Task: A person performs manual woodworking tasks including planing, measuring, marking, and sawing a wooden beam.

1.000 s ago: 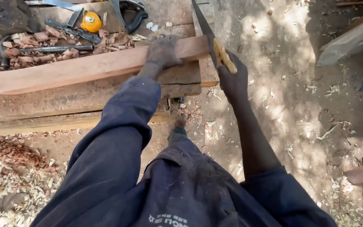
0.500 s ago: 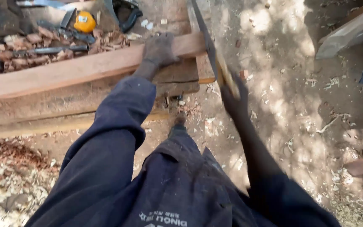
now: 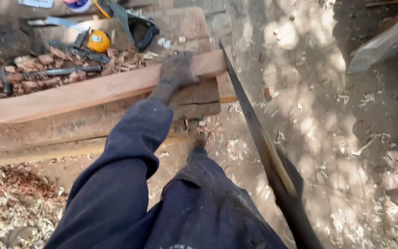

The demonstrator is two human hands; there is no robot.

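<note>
Nearby, left hand (image 3: 177, 69) flat, open on plank (image 3: 70, 94), right hand (image 3: 287, 177) gripping handsaw (image 3: 242, 101); tape measure (image 3: 98, 41), wood scraps (image 3: 38, 69) behind.

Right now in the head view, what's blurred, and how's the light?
Head view: the right hand and the near end of the saw are smeared by motion blur; the left hand on the plank is fairly sharp. Dappled sunlight blows out patches of the dirt ground; the tools at top left sit in shade.

Outdoor carpentry yard: wood shavings (image 3: 5, 216), planks, dirt ground.
</note>
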